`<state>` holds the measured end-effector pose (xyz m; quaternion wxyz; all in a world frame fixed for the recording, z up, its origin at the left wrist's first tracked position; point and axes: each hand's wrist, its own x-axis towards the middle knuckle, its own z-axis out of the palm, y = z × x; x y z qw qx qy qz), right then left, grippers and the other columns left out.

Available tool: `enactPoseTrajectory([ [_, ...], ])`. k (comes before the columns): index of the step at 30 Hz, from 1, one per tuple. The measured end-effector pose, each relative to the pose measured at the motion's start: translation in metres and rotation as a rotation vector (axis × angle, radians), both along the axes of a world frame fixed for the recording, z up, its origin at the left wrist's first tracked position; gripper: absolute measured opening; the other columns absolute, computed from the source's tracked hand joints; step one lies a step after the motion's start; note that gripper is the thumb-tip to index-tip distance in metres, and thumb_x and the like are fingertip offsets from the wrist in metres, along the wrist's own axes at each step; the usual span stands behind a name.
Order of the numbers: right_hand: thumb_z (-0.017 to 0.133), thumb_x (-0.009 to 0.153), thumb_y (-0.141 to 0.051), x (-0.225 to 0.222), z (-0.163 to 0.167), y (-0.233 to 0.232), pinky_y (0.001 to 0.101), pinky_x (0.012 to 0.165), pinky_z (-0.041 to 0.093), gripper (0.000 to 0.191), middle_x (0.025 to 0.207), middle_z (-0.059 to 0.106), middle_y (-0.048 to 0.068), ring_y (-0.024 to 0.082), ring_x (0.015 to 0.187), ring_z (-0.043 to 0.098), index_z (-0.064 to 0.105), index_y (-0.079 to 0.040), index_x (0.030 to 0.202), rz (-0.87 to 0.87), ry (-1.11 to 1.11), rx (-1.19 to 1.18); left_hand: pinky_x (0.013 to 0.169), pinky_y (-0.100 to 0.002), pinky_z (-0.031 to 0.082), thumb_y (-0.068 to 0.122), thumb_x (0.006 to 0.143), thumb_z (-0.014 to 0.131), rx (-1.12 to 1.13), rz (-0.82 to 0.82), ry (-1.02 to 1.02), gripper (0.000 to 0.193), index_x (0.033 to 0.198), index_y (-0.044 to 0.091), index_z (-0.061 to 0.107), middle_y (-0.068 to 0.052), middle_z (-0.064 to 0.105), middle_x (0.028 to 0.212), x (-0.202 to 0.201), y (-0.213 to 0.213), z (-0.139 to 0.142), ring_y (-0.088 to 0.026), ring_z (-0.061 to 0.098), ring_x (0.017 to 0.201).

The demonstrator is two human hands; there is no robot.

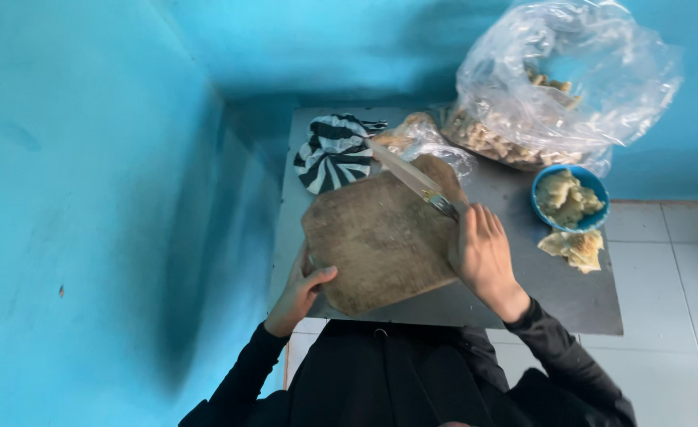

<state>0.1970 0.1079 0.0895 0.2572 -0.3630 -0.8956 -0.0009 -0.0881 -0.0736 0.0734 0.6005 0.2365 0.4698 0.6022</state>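
A worn wooden cutting board (377,237) lies on a small grey table (570,292). My left hand (300,291) grips the board's near-left corner, thumb on top. My right hand (479,255) is closed around the handle of a long knife (409,176). The blade lies flat across the board's far edge, pointing away to the left.
A black-and-white striped cloth (333,152) sits at the table's far left. A large clear plastic bag of pale pieces (558,87) stands at the far right, with a smaller bag (420,138) beside it. A blue bowl of pale food (568,198) and loose pieces (574,247) lie right. Blue walls enclose the left and back.
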Motion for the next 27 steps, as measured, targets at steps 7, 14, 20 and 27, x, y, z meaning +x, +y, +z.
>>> enactPoseTrajectory([
  [7, 0.081, 0.087, -0.045, 0.061, -0.013, -0.038, 0.0404, 0.053, 0.051, 0.066, 0.067, 0.067, 0.011, 0.028, 0.056, 0.066, 0.066, -0.004, 0.137, -0.517, 0.076, -0.246, 0.110, -0.040, 0.045, 0.027, 0.081, 0.077, -0.071, -0.324, 0.073, 0.105, 0.163, 0.007, 0.015, -0.017, 0.044, 0.153, 0.015, 0.032, -0.035, -0.027, 0.049, 0.139],
  [14, 0.082, 0.089, -0.039, 0.078, -0.061, -0.044, 0.0369, 0.067, 0.056, 0.037, 0.088, 0.077, 0.012, 0.028, 0.077, 0.074, 0.080, -0.009, 0.109, -0.587, 0.352, -0.331, 0.108, -0.037, 0.046, 0.033, 0.079, 0.079, -0.150, -0.408, 0.201, 0.104, 0.159, 0.001, 0.021, -0.019, 0.047, 0.150, 0.026, 0.056, -0.056, -0.028, 0.054, 0.132],
  [20, 0.081, 0.090, -0.037, 0.079, -0.075, -0.036, 0.0356, 0.071, 0.057, 0.036, 0.090, 0.076, 0.014, 0.027, 0.081, 0.076, 0.078, -0.007, 0.112, -0.591, 0.454, -0.369, 0.102, -0.031, 0.050, 0.047, 0.100, 0.063, -0.036, -0.452, 0.507, 0.076, 0.151, -0.004, 0.039, -0.017, 0.062, 0.134, 0.025, 0.053, -0.074, -0.021, 0.065, 0.122],
  [27, 0.082, 0.087, -0.034, 0.075, -0.053, -0.034, 0.0373, 0.068, 0.057, 0.039, 0.084, 0.075, 0.016, 0.029, 0.077, 0.075, 0.077, -0.007, 0.114, -0.599, 0.347, -0.482, 0.053, -0.044, 0.046, 0.009, 0.105, 0.049, 0.454, -0.309, 1.968, 0.043, 0.146, -0.002, 0.052, -0.014, 0.053, 0.074, 0.024, 0.057, -0.094, -0.030, 0.056, 0.060],
])
